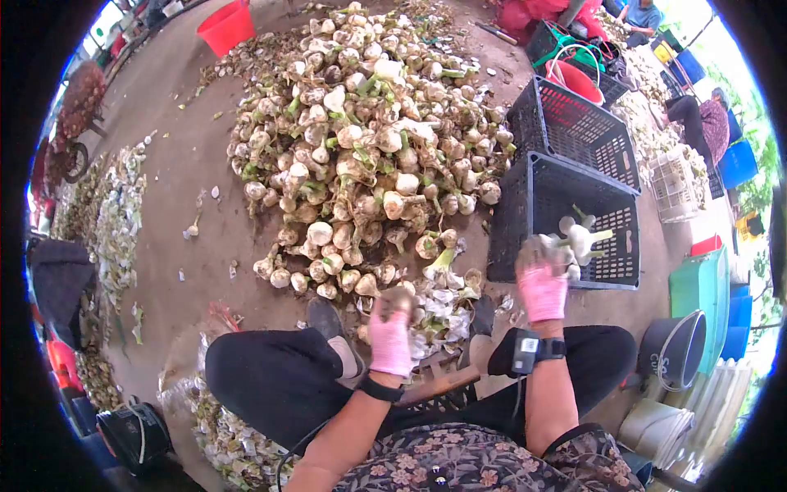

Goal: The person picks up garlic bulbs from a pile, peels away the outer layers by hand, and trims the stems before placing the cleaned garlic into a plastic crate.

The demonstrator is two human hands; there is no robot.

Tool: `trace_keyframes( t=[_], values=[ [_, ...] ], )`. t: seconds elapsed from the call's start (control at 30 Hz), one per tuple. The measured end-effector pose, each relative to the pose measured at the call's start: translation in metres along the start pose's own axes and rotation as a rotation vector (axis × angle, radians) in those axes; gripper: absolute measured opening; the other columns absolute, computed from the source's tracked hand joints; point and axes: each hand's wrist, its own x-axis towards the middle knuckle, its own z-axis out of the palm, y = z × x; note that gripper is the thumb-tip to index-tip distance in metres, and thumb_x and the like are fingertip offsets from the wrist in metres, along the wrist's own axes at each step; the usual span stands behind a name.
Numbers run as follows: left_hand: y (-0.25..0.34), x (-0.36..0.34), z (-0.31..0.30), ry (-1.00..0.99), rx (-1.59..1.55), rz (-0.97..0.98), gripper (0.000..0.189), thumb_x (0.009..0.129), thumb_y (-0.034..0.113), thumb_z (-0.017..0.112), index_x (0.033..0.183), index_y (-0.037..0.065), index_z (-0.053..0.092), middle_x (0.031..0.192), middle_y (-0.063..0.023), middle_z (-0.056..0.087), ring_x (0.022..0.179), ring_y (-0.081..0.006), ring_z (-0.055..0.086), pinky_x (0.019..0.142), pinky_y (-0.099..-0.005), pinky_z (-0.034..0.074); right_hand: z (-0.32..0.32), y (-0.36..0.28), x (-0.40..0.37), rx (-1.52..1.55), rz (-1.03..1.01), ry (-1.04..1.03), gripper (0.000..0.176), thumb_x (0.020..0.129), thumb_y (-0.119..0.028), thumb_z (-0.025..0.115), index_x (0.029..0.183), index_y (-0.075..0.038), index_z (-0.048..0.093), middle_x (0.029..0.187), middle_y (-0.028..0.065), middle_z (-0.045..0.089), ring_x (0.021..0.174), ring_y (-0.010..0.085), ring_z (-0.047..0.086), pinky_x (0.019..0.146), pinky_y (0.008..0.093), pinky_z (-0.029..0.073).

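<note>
My left hand [389,328], in a pink glove with soiled fingers, is in front of the near edge of a big heap of garlic bulbs [361,148]. Its fingers look curled, and whatever may be in them is hidden. My right hand [543,283], gloved alike, reaches over the near left corner of a black plastic crate [537,193]. Its fingers stretch forward, somewhat blurred. Just beyond them are several cleaned white garlic bulbs [580,240] with short trimmed stems, inside the crate. White peeled skins [443,316] lie between my shoes.
Another black crate [578,123] adjoins the first, with a red bucket [574,80] behind it. A red tub [227,29] stands beyond the heap. Grey bucket [674,348] and white bucket [656,430] are at right. Other people [701,123] sit at the far right.
</note>
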Motion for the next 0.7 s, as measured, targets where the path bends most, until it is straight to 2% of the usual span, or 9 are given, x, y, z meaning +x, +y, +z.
trace_keyframes(
  t=[0.03,0.1,0.13,0.17,0.2,0.3,0.4,0.5,0.7],
  values=[
    [0.0,0.008,-0.004,0.037,-0.088,0.029,0.02,0.087,0.007,0.06,0.107,0.005,0.057,0.09,-0.0028,0.062,0.071,-0.011,0.058,0.063,-0.0223,0.048,-0.01,0.011,0.007,-0.148,0.085,-0.031,0.037,0.086,-0.021,0.061,0.118,-0.004,0.053,0.119,0.0117,0.056,0.11,0.0256,0.054,0.098,0.0377,0.043],
    [0.007,0.017,-0.013,0.129,-0.069,0.049,0.018,0.086,0.006,0.06,0.104,0.006,0.057,0.09,-0.0032,0.062,0.072,-0.0119,0.059,0.062,-0.0228,0.048,-0.035,0.052,0.014,-1.925,-0.357,-0.41,0.034,0.078,-0.009,0.065,0.11,-0.001,0.057,0.106,0.0086,0.062,0.097,0.0216,0.059,0.084,0.0289,0.048],
    [0.009,0.018,-0.01,0.224,-0.074,0.061,0.018,0.086,0.005,0.061,0.104,0.006,0.056,0.086,0.0008,0.059,0.07,-0.0083,0.056,0.063,-0.0234,0.046,-0.062,0.081,0.021,-1.499,0.004,-0.174,0.033,0.075,-0.005,0.064,0.107,-0.002,0.061,0.097,0.0071,0.065,0.089,0.0214,0.062,0.079,0.03,0.049],
    [0.011,0.017,-0.01,0.237,-0.068,0.06,0.018,0.086,0.005,0.061,0.104,0.006,0.056,0.086,0.0008,0.059,0.07,-0.0083,0.056,0.063,-0.0234,0.046,-0.016,0.106,0.008,-1.757,0.106,-0.093,0.032,0.074,-0.005,0.063,0.106,-0.004,0.064,0.092,0.0087,0.067,0.087,0.0226,0.063,0.078,0.0309,0.049],
    [0.013,0.017,-0.011,0.244,-0.068,0.037,0.018,0.086,0.005,0.06,0.104,0.005,0.056,0.087,0.0005,0.058,0.072,-0.0082,0.055,0.064,-0.0229,0.046,-0.062,0.133,0.022,-1.831,-0.025,-0.31,0.031,0.076,-0.008,0.064,0.107,-0.007,0.064,0.087,0.0124,0.067,0.084,0.0275,0.064,0.078,0.0331,0.05],
    [-0.002,0.029,-0.028,0.215,-0.126,0.02,0.02,0.086,0.002,0.058,0.105,0.007,0.057,0.09,-0.0036,0.063,0.074,-0.0128,0.06,0.062,-0.0248,0.05,-0.062,0.185,0.025,-2.086,0.115,-0.561,0.048,0.067,0.001,0.057,0.113,-0.011,0.061,0.117,0.0163,0.058,0.109,0.0315,0.054,0.091,0.0366,0.045],
    [-0.003,0.032,-0.026,0.198,-0.085,0.007,0.02,0.086,0.001,0.058,0.105,0.006,0.057,0.092,-0.004,0.062,0.077,-0.0129,0.06,0.067,-0.0255,0.05,-0.034,0.205,0.019,-2.348,0.333,-0.779,0.049,0.068,-0.001,0.058,0.116,-0.012,0.058,0.123,0.0143,0.052,0.114,0.0317,0.05,0.095,0.0378,0.042],
    [-0.007,0.033,-0.023,0.128,-0.13,-0.018,0.03,0.083,-0.004,0.053,0.113,0.001,0.056,0.099,-0.0024,0.061,0.086,-0.0102,0.057,0.08,-0.0233,0.046,-0.052,0.21,0.012,-2.1,0.079,-0.791,0.03,0.08,-0.021,0.059,0.109,-0.015,0.061,0.103,0.0125,0.058,0.099,0.0309,0.056,0.084,0.0408,0.048],
    [-0.002,0.023,-0.021,0.139,0.047,0.008,0.027,0.085,0.0,0.055,0.111,0.002,0.055,0.098,-0.0029,0.06,0.085,-0.0121,0.057,0.079,-0.0248,0.047,-0.054,0.21,0.034,-1.966,-0.123,-0.245,0.034,0.071,0.001,0.05,0.103,-0.004,0.06,0.101,0.0218,0.06,0.096,0.0384,0.057,0.084,0.0413,0.046]
  ],
)
